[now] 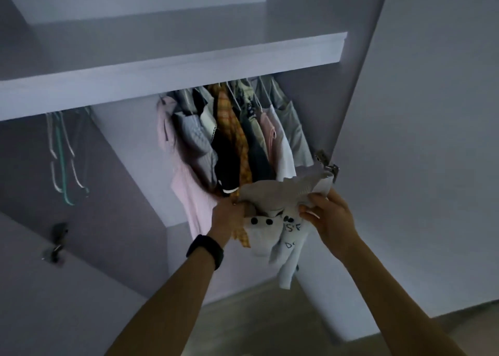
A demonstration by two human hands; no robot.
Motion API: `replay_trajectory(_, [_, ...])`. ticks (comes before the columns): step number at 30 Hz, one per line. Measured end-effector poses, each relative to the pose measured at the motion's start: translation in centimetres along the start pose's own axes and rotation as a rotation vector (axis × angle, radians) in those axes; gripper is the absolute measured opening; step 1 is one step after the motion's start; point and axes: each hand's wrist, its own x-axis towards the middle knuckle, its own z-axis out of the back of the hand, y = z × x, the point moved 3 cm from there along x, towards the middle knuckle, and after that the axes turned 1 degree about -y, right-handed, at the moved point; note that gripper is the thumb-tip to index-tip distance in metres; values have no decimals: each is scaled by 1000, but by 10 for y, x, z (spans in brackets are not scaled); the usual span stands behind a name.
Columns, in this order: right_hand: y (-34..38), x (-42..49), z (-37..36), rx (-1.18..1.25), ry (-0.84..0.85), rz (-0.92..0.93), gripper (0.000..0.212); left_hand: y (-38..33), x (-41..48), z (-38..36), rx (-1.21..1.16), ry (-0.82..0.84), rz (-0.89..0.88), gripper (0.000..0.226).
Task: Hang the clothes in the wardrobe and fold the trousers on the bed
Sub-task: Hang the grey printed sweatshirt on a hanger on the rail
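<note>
Open wardrobe (pixel 129 172), seen from below, fills most of the frame. Its door (pixel 421 139) stands open along the right side. A broad pale shelf (pixel 172 69) crosses the upper half from left to right.

Below the shelf, at centre frame, a row of hanging clothes (pixel 232 139) includes pink, grey, black, white and an orange checked piece, packed close together.

Just below and right of this row, at lower centre, is a bundle of pale garments (pixel 272 231). It has ribbed beige cloth on top and white cloth beneath, with 2 black buttons and dark printed marks. It touches the lower ends of the hanging row.

The left hand (pixel 226 215) grasps the bundle's left edge, fingers buried in the cloth. The right hand (pixel 329 215) grasps its right edge, fingers curled over the fabric.

Empty hangers (pixel 64 153) hang at centre left, well apart from the clothes.

A black wristband (pixel 205 250) sits on the left wrist. A metal hinge (pixel 328 164) shows just above the right hand.
</note>
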Motion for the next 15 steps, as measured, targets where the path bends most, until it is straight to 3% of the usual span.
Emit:
replay_trajectory(2, [-7,5,21,-78,-66,-49,30,-11,-6,27,-311,-48,97,10])
replay_trajectory(4, [-16,11,41,-230,-108,-94,17,-28,-16,57,-433,-101,81,9])
replay_trajectory(7, [-43,14,48,-482,22,-320,18,-59,-33,88,-310,-144,-50,12])
replay_trajectory(9, [-60,7,36,-718,174,-459,27,-76,-45,96,-69,-149,-152,23])
replay_trajectory(11, [-62,9,20,-946,206,-320,35,-86,-54,101,208,-181,-217,32])
replay_trajectory(13, [-48,5,-8,-822,139,-116,27,-90,-63,108,326,-211,-240,38])
replay_trajectory(15, [-39,-3,-47,-712,203,49,16,-89,-71,122,322,-232,-212,40])
